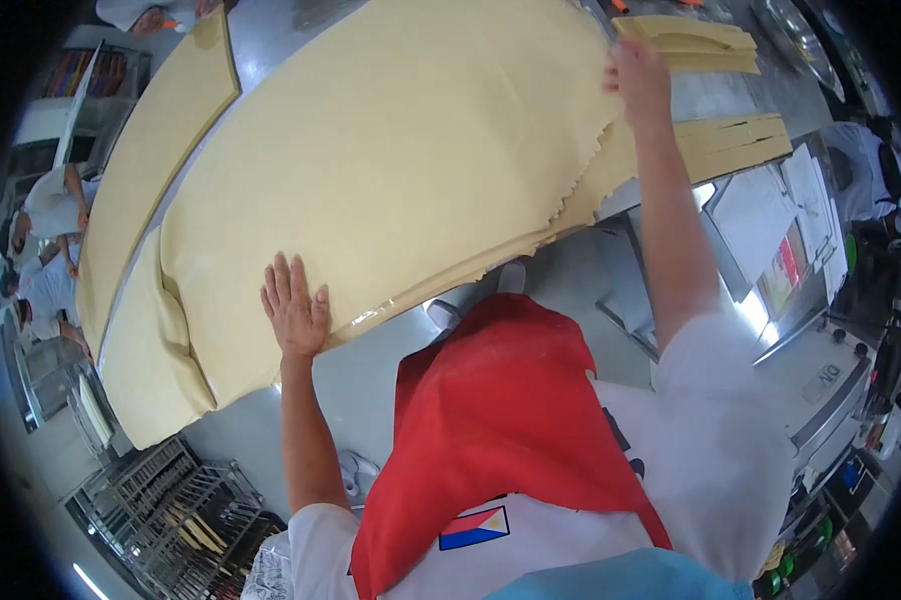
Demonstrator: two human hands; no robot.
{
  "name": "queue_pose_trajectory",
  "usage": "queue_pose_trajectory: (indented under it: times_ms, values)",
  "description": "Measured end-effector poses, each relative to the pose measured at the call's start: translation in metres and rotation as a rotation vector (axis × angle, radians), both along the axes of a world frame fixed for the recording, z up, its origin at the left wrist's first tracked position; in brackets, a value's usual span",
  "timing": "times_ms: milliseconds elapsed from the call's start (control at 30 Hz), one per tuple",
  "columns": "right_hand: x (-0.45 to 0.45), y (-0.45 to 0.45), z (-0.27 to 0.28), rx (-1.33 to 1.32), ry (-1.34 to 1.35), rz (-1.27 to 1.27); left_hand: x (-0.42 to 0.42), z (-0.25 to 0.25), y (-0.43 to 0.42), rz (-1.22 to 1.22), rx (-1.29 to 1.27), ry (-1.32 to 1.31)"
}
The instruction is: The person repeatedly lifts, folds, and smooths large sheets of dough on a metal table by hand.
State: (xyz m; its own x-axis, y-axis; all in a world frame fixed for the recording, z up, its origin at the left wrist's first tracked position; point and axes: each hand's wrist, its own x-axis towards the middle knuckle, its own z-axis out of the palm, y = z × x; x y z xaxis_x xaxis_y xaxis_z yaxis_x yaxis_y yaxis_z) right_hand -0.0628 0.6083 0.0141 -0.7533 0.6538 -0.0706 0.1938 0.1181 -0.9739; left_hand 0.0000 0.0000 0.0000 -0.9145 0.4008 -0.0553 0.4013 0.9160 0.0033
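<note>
A large pale-yellow dough sheet (390, 150) covers most of the metal table, with a raised fold near its left end. My left hand (298, 312) lies flat on the sheet near its front edge, fingers stretched out. At the sheet's far right edge is my right hand (638, 80), slightly blurred, its fingers curled inward. Whatever sits between those fingers is hidden. Below that hand, the right edge of the sheet is jagged, over another flat dough layer (615, 170).
Stacked dough strips (685, 45) and a cracked dough strip (735, 143) lie to the right. Another long dough sheet (155, 170) runs along the left. Several co-workers stand at the left. A metal rack (165, 500) stands lower left, a white machine (820, 385) at right.
</note>
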Motion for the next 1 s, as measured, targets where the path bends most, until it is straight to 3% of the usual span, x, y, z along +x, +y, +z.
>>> queue_pose_trajectory:
  times_ms: [33,100,233,333,433,567,767,867,933,1000]
  values:
    - [0.031,-0.027,0.001,-0.285,0.085,-0.056,-0.002,0.002,-0.002,0.009,0.014,0.009]
    - [0.108,-0.064,-0.011,-0.538,0.109,-0.115,0.002,-0.007,0.008,-0.005,0.028,-0.016]
    - [0.199,-0.143,-0.026,-1.014,0.03,-0.113,-0.031,-0.005,0.011,-0.039,0.091,0.043]
    - [0.226,-0.189,-0.016,-1.203,0.038,-0.043,-0.079,-0.01,0.031,-0.089,0.127,0.068]
    - [0.218,-0.22,-0.012,-1.213,0.112,-0.011,-0.128,-0.016,0.059,-0.195,0.166,0.103]
    - [0.198,-0.257,-0.009,-1.238,0.13,-0.165,-0.162,-0.025,0.099,-0.429,0.332,0.125]
    - [0.181,-0.289,-0.014,-1.225,0.143,-0.353,-0.067,0.016,0.134,-0.755,0.37,-0.074]
    - [0.173,-0.291,-0.017,-1.265,0.09,-0.315,-0.025,0.026,0.124,-0.764,0.305,-0.186]
    - [0.165,-0.297,-0.011,-1.043,0.023,-0.143,-0.019,0.011,0.118,-0.742,0.36,-0.148]
    - [0.162,-0.311,0.01,-1.07,0.094,-0.16,-0.016,0.004,0.115,-0.703,0.414,-0.113]
